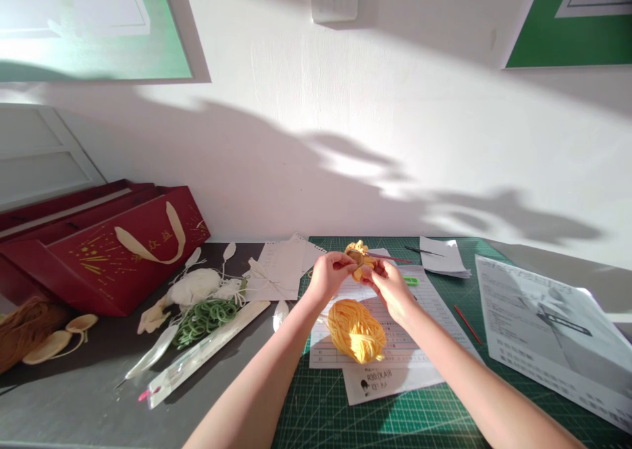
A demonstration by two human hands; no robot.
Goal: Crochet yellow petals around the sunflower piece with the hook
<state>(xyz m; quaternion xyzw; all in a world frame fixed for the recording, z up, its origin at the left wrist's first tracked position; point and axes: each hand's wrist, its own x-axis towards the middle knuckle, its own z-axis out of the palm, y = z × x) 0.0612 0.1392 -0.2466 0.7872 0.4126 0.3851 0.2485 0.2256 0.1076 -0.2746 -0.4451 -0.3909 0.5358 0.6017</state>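
Above the papers, a small yellow crocheted piece [359,246] with a ruffled top is pinched between my two hands. My left hand [332,276] has its thumb and fingers closed on its left side. My right hand [390,290] grips its lower right side, fingers bent. A thin dark-red stick [395,259], perhaps a crochet hook, reaches right from behind the piece; whether a hand touches it I cannot tell. Just below my hands a ball of yellow yarn [356,330] rests on printed sheets [419,334].
Underneath lies a green cutting mat [316,409]. To the right are a red stick [467,324], black tweezers [424,251], white paper [447,259] and a printed page [548,330]. Left are green yarn [207,320], white yarn [195,288], a long clear packet [212,353] and a red gift bag [123,258].
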